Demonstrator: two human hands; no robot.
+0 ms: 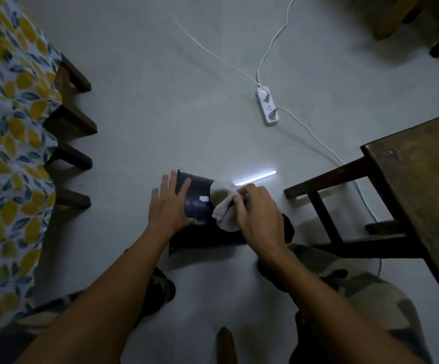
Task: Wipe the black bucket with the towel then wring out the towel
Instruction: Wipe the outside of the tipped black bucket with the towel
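Note:
The black bucket (198, 206) lies tipped on the grey floor in the middle of the head view, with a small white sticker on its side. My left hand (170, 206) rests flat on its left side, fingers spread, thumb against the wall. My right hand (259, 216) grips a crumpled whitish towel (225, 206) and presses it against the bucket's right side. Part of the bucket is hidden under my hands and the towel.
A wooden stool (407, 190) stands close on the right. A white power strip (267, 106) with cables lies on the floor beyond the bucket. Dark wooden legs (71, 127) stick out from under a lemon-patterned cloth (8, 127) on the left. My knees sit at the bottom.

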